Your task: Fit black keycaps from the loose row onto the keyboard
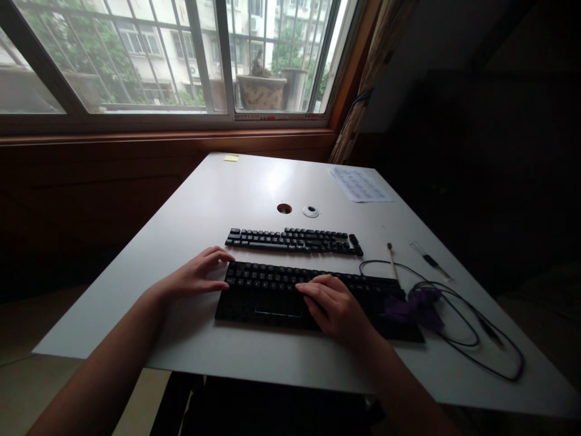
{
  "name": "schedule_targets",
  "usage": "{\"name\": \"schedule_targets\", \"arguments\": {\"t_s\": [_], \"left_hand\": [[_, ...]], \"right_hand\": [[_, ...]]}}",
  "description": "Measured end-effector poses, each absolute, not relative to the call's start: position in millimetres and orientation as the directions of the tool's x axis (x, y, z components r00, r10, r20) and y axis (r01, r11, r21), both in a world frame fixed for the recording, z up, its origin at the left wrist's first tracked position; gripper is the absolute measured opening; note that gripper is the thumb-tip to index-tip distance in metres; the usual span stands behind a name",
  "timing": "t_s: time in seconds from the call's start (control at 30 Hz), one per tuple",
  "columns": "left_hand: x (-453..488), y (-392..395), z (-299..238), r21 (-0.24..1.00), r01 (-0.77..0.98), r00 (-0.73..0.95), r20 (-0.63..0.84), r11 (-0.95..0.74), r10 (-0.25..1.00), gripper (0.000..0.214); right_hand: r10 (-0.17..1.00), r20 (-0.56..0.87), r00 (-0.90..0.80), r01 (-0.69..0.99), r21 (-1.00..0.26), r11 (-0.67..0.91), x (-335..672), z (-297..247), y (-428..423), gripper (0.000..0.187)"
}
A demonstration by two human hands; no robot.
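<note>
A black keyboard with a broad front rest lies near the front of the table, with keycaps on its far rows. My left hand holds its left end, the thumb on the side edge and the fingertips at the far corner, thumb and fingers spread apart. Over the middle of the keyboard, my right hand has its fingers drawn together, fingertips down at the keys. Whatever is between them is hidden. Behind the keyboard, black keycaps lie in rows with an uneven outline.
At the right are a purple cloth on the keyboard's end, a looped black cable, a thin stick with a dark tip and a small dark-handled tool. Farther back lie printed sheets, a cable hole and its white cover.
</note>
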State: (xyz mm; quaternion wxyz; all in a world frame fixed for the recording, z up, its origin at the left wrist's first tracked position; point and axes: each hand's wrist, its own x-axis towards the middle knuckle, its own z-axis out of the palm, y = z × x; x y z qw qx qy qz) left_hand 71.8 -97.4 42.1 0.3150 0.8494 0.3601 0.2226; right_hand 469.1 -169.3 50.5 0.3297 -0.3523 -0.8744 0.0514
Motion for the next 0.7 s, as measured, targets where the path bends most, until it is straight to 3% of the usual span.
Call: {"name": "schedule_targets", "arguments": {"t_s": [0.2,0.43,0.57,0.7], "left_hand": [[73,-99,45,0.701,0.462,0.641,0.16,-0.543,0.751,0.05],[73,-98,44,0.699,0.462,0.647,0.155,-0.545,0.747,0.049],[73,-98,45,0.702,0.465,0.646,0.147,-0.539,0.749,0.048],[73,-98,45,0.698,0.479,0.637,0.141,-0.532,0.758,0.049]], "right_hand": [[0.631,0.509,-0.586,0.617,-0.225,0.754,466,51,-174,0.034],[0.643,0.465,-0.608,0.635,-0.201,0.746,467,50,-180,0.038],[0.661,0.453,-0.598,0.657,-0.195,0.728,467,45,-186,0.043],[0.622,0.458,-0.635,0.66,-0.096,0.745,466,36,-195,0.053]]}}
